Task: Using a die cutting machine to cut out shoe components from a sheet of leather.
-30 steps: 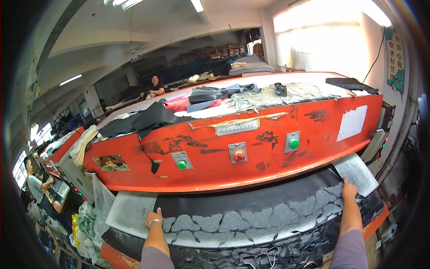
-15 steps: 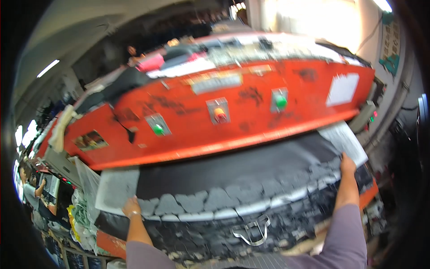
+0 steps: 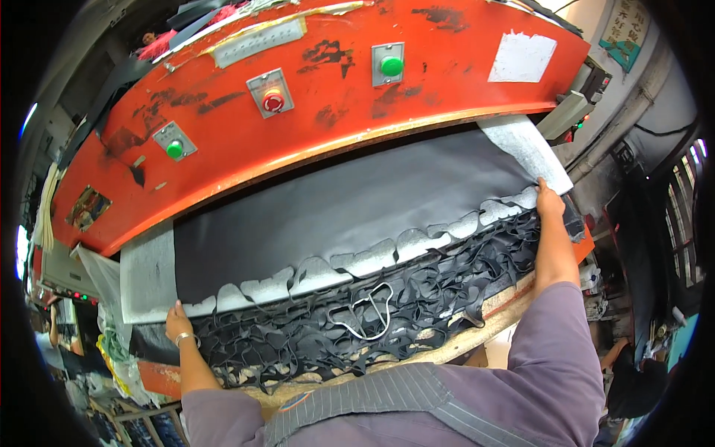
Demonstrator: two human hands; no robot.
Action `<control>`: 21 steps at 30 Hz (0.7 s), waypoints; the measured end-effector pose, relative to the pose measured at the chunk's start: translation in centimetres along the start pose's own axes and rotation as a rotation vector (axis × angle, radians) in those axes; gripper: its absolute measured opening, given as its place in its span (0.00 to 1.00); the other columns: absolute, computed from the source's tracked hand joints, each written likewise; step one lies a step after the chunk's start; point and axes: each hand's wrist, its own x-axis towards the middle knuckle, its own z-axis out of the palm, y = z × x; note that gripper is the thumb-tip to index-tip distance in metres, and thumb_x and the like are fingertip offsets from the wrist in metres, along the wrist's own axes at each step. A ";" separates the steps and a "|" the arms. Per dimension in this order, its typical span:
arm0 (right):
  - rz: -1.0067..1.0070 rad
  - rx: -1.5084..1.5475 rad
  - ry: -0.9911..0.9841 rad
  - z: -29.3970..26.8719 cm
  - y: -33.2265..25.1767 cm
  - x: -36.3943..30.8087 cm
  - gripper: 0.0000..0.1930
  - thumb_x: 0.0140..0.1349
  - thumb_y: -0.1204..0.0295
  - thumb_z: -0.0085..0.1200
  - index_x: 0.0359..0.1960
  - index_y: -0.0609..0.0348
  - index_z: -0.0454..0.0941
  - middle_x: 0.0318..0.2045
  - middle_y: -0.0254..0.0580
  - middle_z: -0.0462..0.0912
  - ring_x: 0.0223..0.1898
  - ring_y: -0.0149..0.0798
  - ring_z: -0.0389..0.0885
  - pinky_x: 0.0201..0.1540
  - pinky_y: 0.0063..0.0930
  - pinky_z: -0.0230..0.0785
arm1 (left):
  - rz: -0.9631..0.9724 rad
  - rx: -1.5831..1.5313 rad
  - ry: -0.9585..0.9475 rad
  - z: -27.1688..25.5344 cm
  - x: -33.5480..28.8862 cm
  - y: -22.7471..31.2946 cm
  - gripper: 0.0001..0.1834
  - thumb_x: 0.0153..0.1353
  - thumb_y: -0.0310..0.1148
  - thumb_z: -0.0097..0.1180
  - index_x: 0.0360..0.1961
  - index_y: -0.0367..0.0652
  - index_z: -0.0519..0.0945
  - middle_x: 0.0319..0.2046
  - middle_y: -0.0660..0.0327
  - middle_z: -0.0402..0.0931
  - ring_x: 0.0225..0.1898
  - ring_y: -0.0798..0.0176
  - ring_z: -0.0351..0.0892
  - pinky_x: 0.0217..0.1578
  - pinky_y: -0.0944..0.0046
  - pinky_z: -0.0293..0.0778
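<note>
The left hand (image 3: 178,322) has its thumb on top of the lower left corner of the black sheet (image 3: 335,201), and the fingers are closed on the edge; how they lie underneath is hidden. The right hand (image 3: 550,201) pinches the lower right corner in the same manner, with almost no gap. On the left wrist is 1 pale, shiny bracelet (image 3: 184,339).

The sheet lies spread between the hands, on the white board (image 3: 145,279), in front of the red machine (image 3: 335,82). It is smooth with a soft shine, and its near edge is wavy, with curved cut-outs and thin curling strips. The board has a rough, scratched surface and shows at both ends. Nearer to the body lie tangled black scraps (image 3: 261,346), and on them rests 1 metal frame (image 3: 369,316) of bent, curved outline.

The machine's painted front has dark worn patches. It carries 2 green buttons (image 3: 391,66) and 1 red button (image 3: 273,100), on grey plates. Above, 1 pale label (image 3: 259,43) bears a row of print too small to read. At right is 1 white paper (image 3: 523,56) with torn edges. Farther, on the wall, 1 banner (image 3: 624,30) shows dark characters above a teal part.
</note>
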 end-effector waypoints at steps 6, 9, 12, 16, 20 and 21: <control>-0.703 0.201 0.594 -4.9 -4.7 -3.8 0.23 0.57 0.67 0.59 0.56 0.53 0.72 0.41 0.49 0.78 0.40 0.52 0.77 0.42 0.46 0.70 | -0.078 -0.031 0.106 -1.3 0.5 0.1 0.24 0.55 0.54 0.60 0.46 0.49 0.78 0.45 0.56 0.79 0.48 0.46 0.77 0.46 0.46 0.70; -1.503 0.421 0.523 -7.8 -14.4 -15.1 0.20 0.53 0.78 0.55 0.50 0.56 0.75 0.39 0.47 0.80 0.41 0.52 0.78 0.42 0.42 0.71 | 0.002 -0.105 0.229 -3.0 -0.4 1.1 0.25 0.54 0.46 0.62 0.50 0.45 0.77 0.50 0.55 0.77 0.53 0.50 0.75 0.51 0.48 0.69; -1.982 0.530 -0.472 -9.6 -20.5 -28.8 0.15 0.58 0.70 0.47 0.45 0.59 0.78 0.51 0.47 0.78 0.49 0.50 0.78 0.50 0.42 0.70 | 0.247 -0.244 0.231 -3.3 -1.3 1.9 0.21 0.56 0.42 0.59 0.49 0.43 0.78 0.50 0.52 0.77 0.54 0.50 0.74 0.54 0.52 0.67; -2.485 0.300 -0.125 -5.5 -22.7 -34.4 0.15 0.58 0.68 0.45 0.43 0.57 0.79 0.50 0.42 0.80 0.61 0.41 0.70 0.55 0.34 0.63 | 0.486 -0.267 -0.048 -2.0 -4.1 7.9 0.17 0.58 0.37 0.56 0.49 0.51 0.80 0.54 0.59 0.75 0.57 0.53 0.71 0.57 0.52 0.64; -2.587 0.116 -0.171 -6.0 -24.9 -34.7 0.11 0.56 0.67 0.47 0.35 0.56 0.80 0.43 0.37 0.81 0.59 0.38 0.71 0.53 0.34 0.63 | 0.508 -0.139 -0.070 -0.9 -2.9 3.2 0.18 0.61 0.36 0.52 0.53 0.54 0.78 0.59 0.63 0.72 0.62 0.56 0.67 0.60 0.48 0.59; -2.627 0.084 -0.145 -6.3 -25.5 -34.7 0.13 0.57 0.68 0.47 0.41 0.56 0.78 0.40 0.36 0.81 0.56 0.38 0.73 0.55 0.34 0.62 | 0.488 -0.171 -0.079 -0.6 -2.2 1.5 0.18 0.63 0.36 0.49 0.55 0.56 0.77 0.60 0.65 0.70 0.64 0.57 0.64 0.61 0.46 0.57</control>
